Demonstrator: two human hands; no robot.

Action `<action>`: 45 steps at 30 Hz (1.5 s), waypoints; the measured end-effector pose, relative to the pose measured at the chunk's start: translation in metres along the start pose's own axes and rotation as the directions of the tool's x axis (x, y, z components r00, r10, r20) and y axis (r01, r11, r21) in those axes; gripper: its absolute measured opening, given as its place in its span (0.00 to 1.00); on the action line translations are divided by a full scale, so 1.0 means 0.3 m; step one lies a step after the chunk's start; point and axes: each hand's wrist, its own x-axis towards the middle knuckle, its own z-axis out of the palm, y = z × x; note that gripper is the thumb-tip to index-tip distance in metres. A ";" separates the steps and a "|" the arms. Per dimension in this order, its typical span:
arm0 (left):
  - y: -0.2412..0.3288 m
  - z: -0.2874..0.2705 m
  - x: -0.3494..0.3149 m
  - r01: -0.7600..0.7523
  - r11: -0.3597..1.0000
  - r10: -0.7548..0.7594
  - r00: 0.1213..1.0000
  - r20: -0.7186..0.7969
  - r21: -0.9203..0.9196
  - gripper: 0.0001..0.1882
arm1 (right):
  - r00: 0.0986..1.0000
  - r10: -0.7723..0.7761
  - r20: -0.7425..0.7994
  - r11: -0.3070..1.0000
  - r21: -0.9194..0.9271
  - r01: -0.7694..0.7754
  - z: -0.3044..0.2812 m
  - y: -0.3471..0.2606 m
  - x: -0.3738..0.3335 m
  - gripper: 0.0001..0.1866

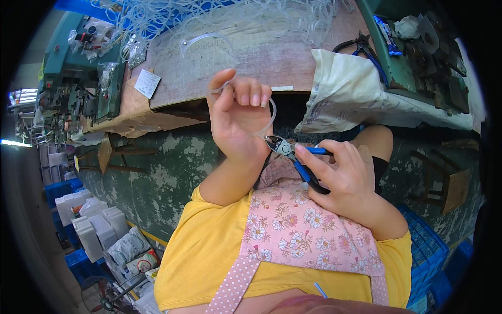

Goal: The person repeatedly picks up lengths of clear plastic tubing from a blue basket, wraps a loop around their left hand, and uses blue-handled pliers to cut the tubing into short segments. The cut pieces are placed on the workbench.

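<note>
Soft indoor light, glare from a white strip (15,143) at far left, fisheye curvature toward blackened edges.

- A workshop, shown by its worn wooden workbench (272,60) heaped with clear tubing (214,15)
- Green metal machines (58,44) at the left and right
- Blue-handled pliers (285,148) in the person's right hand (342,175)
- Scuffed green floor (180,172), with blue plastic crates (426,233) nearby
</note>
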 end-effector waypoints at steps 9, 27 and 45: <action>0.022 0.017 0.018 0.333 0.943 -0.333 0.942 -0.039 0.003 0.13 | 0.993 -0.108 -0.042 0.972 -0.214 0.097 0.005 0.037 0.000 0.32; 0.003 -0.007 0.039 0.715 0.696 -0.706 0.698 0.121 -0.064 0.22 | 0.992 -0.124 0.035 0.992 0.036 0.123 -0.059 0.078 0.010 0.39; -0.132 -0.224 -0.020 -0.560 0.404 0.157 0.822 0.548 0.724 0.41 | 0.901 0.044 0.431 -0.522 0.779 -0.347 -0.065 0.082 0.011 0.48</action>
